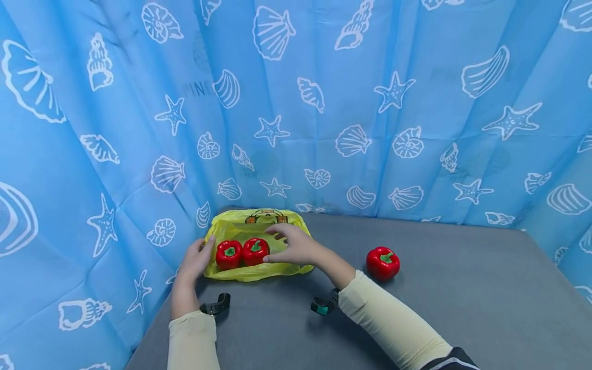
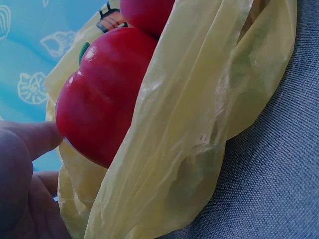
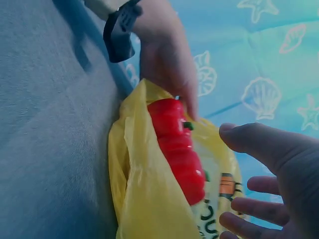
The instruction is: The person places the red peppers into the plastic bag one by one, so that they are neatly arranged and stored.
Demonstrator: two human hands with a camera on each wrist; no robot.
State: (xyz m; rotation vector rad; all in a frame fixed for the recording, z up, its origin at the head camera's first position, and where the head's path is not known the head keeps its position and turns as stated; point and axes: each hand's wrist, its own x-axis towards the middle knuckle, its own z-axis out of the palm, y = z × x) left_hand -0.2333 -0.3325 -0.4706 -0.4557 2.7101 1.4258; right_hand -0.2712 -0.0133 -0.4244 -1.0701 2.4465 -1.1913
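Note:
A yellow plastic bag lies with its mouth spread at the back left of the table. Inside it, side by side, sit two red bell peppers: the left pepper and the right pepper. My left hand holds the bag's left edge, its thumb beside the nearer pepper and its other fingers partly hidden behind the plastic. Over the bag's right part is my right hand, thumb and fingers spread apart with nothing between them. A third red bell pepper stands outside on the table, right of my right forearm.
The table has a grey cloth surface. A blue curtain with white shell and starfish prints hangs behind it and along the left, close to the bag. Dark bands with devices sit at both wrists.

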